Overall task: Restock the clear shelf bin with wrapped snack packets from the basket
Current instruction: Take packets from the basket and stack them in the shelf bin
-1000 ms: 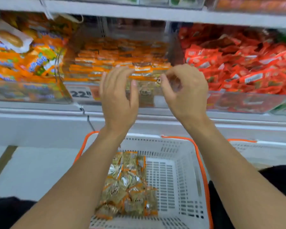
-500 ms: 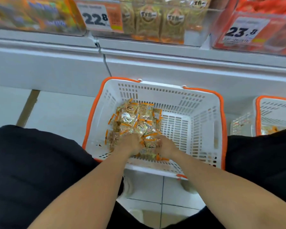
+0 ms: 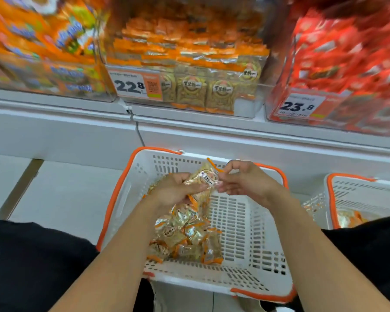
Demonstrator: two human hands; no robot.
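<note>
Sitting on the white shelf at far left is a clear bin of orange and yellow bags, blurred too much to read. Next along stands the clear shelf bin, stacked with orange-edged gold packets in rows, 3 or so facing forward behind its front wall, with a price tag reading 22.8 on its left corner.

Below it, on the pale floor, rests the white basket with an orange rim. A loose heap of wrapped snack packets lies in its left half; the right half shows bare slotted plastic.

Above that heap, the left hand has its fingers curled round a small bundle of packets, thumb pressed across the top wrapper. Just beside it, the right hand has its fingers bent inward, the fingertips meeting the bundle's right end; it seems to pinch the wrapper edge, though the contact is small and hard to judge. Both forearms reach in from the bottom edge, with black clothing on either side.

Further right on the shelf is a bin of red packets with a tag reading 23.8. Under it, at the far right, a second white basket with orange trim holds something orange and pale inside.
</note>
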